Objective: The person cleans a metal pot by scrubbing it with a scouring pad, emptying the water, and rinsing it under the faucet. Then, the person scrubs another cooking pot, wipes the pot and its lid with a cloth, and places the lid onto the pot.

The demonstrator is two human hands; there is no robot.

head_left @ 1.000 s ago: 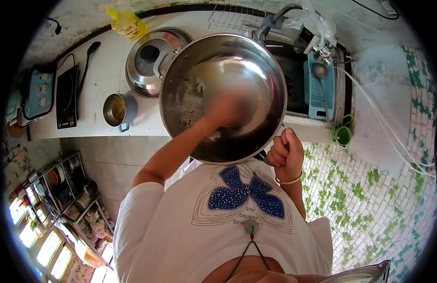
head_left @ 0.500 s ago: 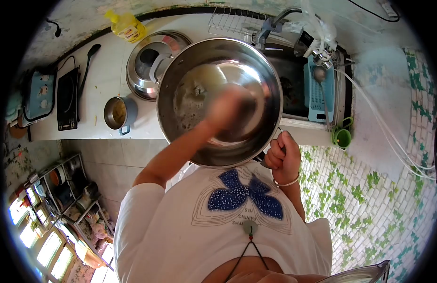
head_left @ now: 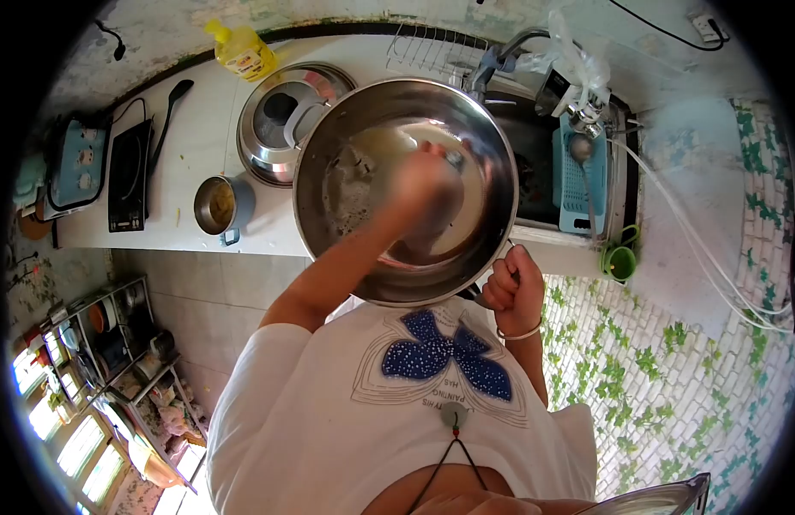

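A large, deep steel pan [head_left: 329, 249] is tilted up in front of me, with a little cloudy, foamy liquid inside. My left hand [head_left: 419, 184] is down in the pan, smeared by motion. Its fingers look curled over a small greyish thing [head_left: 454, 159] that I cannot make out. At the pan's near right rim, my right hand [head_left: 513, 279] is closed around a handle, most of which the fingers hide. A second, loop-shaped handle [head_left: 301, 120] sticks out at the pan's far left side.
Left of the pan are a steel lid [head_left: 256, 154], a small blue pot [head_left: 241, 202], a yellow bottle [head_left: 245, 56], a black spatula [head_left: 168, 120] and an induction cooker [head_left: 129, 176]. Rightward are the sink [head_left: 535, 193], a blue basket [head_left: 573, 206] with a ladle [head_left: 580, 150], and a green cup [head_left: 620, 262].
My left hand has shifted slightly within the pan, showing fingertips and a greyish thing beside them. My right hand keeps its hold. The whole view has moved a little.
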